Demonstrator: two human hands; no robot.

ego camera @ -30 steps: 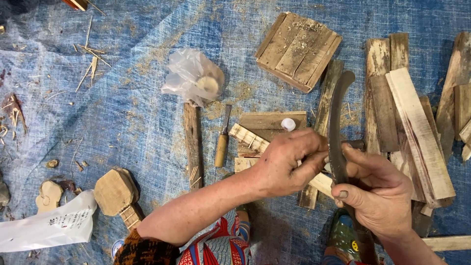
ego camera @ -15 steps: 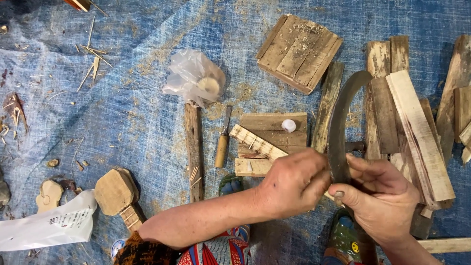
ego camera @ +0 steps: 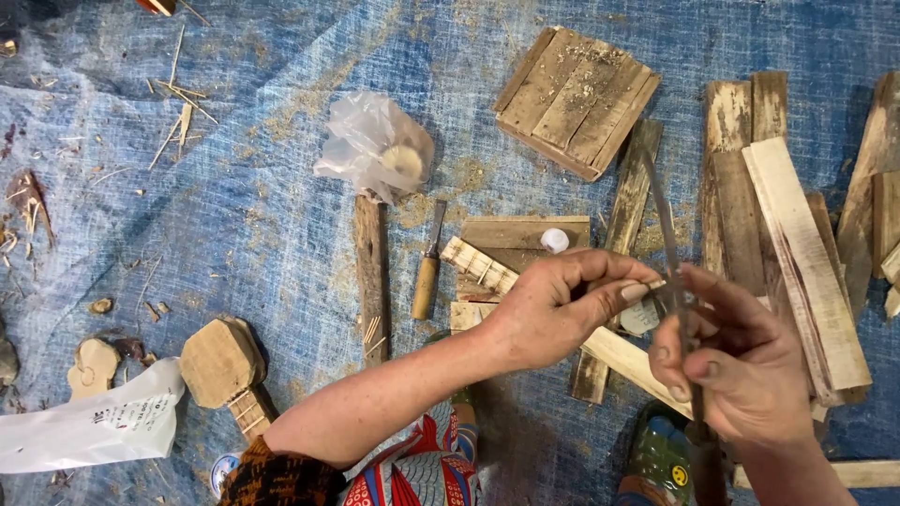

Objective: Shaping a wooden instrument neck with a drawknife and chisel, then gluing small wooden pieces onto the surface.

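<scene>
- Two hands meet right of the middle, low in the scene: the left hand [ego camera: 553,305] pinches a small sliver, fingertips closed on it, against a thin dark blade [ego camera: 667,239].
- Closed around the blade's lower part, the right hand [ego camera: 741,370] holds it upright, its tip pointing toward the far side.
- Judged from this grip, the step in hand is fine trimming of the sliver on the blade's edge; the next move seems to call for a short, controlled stroke with fingertips kept off the edge.
- Just beyond the hands lie light wood strips [ego camera: 480,264] and a chisel [ego camera: 427,267] with a wooden handle, on the blue tarp [ego camera: 234,187].
- Farther out: a slatted wooden block [ego camera: 577,98], planks [ego camera: 806,253] at right, a plastic bag [ego camera: 375,145], a carved block [ego camera: 220,361] near left.
- Hard to make out: the sliver itself is mostly hidden by fingers, and the blade's handle is cut off at the near edge.
</scene>
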